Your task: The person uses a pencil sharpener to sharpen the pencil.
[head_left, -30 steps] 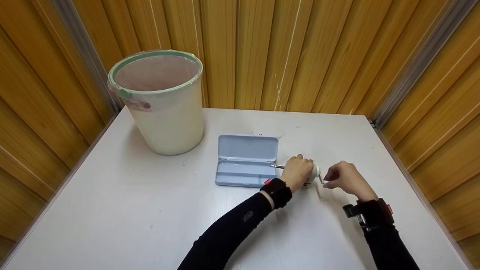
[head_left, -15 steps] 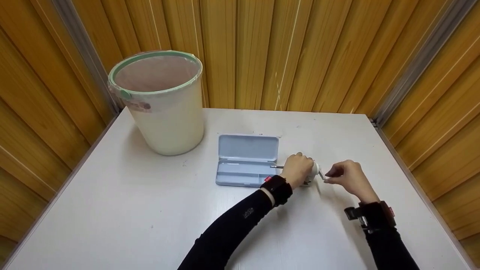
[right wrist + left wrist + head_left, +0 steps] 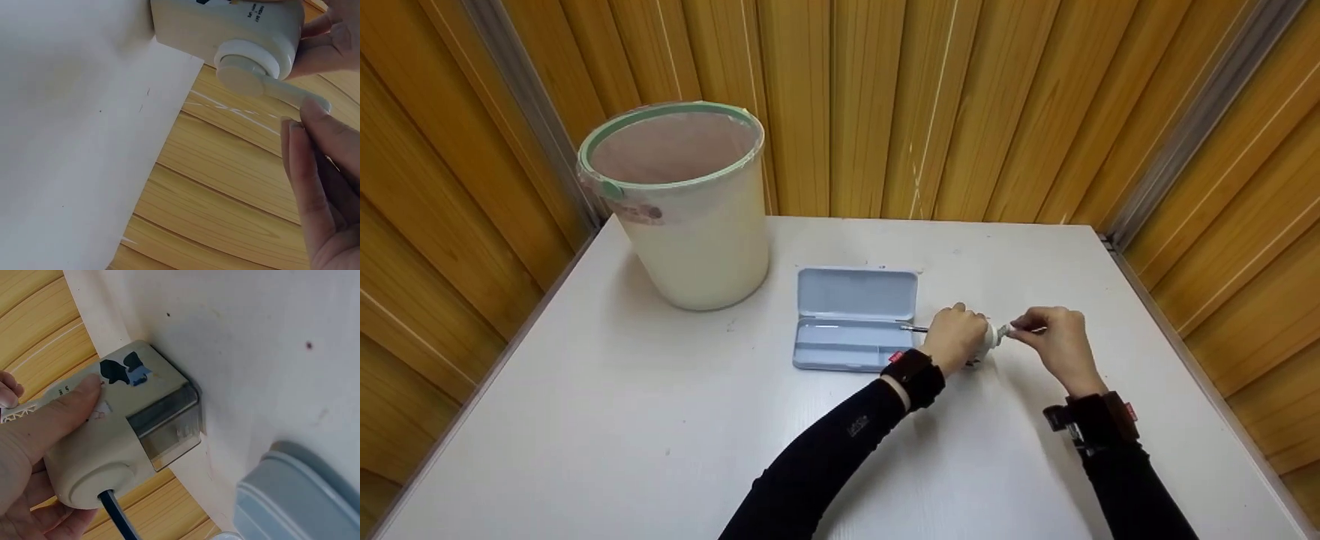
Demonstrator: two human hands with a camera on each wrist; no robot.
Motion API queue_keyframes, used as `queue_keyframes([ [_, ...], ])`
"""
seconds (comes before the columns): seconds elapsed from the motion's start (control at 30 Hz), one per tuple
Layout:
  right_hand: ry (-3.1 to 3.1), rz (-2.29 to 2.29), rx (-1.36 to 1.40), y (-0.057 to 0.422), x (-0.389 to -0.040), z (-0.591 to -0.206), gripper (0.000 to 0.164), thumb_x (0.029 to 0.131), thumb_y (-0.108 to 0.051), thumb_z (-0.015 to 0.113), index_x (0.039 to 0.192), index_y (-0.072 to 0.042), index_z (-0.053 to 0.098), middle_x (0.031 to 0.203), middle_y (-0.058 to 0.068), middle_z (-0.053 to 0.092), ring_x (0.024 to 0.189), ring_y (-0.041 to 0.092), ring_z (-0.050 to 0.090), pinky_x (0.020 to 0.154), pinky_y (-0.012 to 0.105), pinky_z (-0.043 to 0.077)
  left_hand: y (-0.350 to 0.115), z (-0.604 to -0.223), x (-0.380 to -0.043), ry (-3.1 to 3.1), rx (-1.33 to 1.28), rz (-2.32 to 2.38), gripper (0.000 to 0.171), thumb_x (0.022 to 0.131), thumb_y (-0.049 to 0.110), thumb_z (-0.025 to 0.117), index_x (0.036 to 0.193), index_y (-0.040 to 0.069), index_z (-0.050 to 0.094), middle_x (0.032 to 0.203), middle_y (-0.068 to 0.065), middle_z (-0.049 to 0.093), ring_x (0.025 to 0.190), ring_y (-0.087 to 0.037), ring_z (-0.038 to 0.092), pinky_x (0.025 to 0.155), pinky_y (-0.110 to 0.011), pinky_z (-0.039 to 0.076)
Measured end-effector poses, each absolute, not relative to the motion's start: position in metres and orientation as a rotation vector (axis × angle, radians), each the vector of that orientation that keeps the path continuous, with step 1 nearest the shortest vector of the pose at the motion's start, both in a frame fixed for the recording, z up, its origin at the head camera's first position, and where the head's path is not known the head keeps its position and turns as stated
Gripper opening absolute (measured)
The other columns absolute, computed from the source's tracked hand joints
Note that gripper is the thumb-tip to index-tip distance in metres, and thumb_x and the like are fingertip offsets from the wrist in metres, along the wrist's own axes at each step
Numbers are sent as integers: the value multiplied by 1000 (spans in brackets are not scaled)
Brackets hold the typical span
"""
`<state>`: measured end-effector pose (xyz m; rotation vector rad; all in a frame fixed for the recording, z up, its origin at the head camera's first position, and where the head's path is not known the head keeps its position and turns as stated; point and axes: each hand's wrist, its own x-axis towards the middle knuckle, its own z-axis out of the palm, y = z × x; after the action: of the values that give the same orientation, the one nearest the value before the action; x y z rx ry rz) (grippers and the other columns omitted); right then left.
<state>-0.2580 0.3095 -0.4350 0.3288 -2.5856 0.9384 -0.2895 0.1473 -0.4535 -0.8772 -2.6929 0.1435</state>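
Note:
My left hand (image 3: 956, 337) grips a white hand-crank pencil sharpener (image 3: 95, 455) from above, its thumb lying along the side printed with dark and blue figures. A dark pencil (image 3: 118, 514) sticks out of the sharpener's round front, and its end shows left of the hand in the head view. At the sharpener's front is a clear shavings drawer (image 3: 171, 436). On the opposite side my right hand (image 3: 1057, 345) pinches the end of the pale crank (image 3: 289, 93) between thumb and fingers; the crank's knob is hidden by the fingertips.
Beside the sharpener lies an open light-blue pencil box (image 3: 855, 294) with divided compartments, its lid tipped back. A cream bucket (image 3: 697, 247) with a green rim and plastic liner stands at the table's back left. Wood-patterned panels (image 3: 870, 112) enclose the white table (image 3: 660, 420).
The right hand has moved slightly up with the crank, which swings from pointing down to sticking out sideways in the head view. The left hand and sharpener stay nearly still.

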Motion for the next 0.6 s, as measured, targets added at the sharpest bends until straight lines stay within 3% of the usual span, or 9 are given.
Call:
queue_keyframes([
  [0.13,-2616,893,364,310,-266,-426,8,73,7,79,75,4,72,79,21,73,74,36,72,62,11,48,148,-452,-292,-2704,-853,130,11,84,21,72,95,23,74,94,10,74,85,-9,64,70,-22,54],
  [0.37,-2602,831,337,305,-280,-431,8,74,8,77,75,5,70,77,22,72,73,37,71,64,32,56,147,-454,-293,-2699,-859,131,13,83,24,74,96,23,74,93,9,75,83,-10,65,68,-23,55],
  [0.6,-2595,724,316,303,-307,-448,7,76,8,75,75,6,68,75,23,70,71,38,67,66,43,52,148,-454,-293,-2698,-853,99,17,82,23,75,99,21,74,94,9,75,84,-10,65,68,-23,55],
])
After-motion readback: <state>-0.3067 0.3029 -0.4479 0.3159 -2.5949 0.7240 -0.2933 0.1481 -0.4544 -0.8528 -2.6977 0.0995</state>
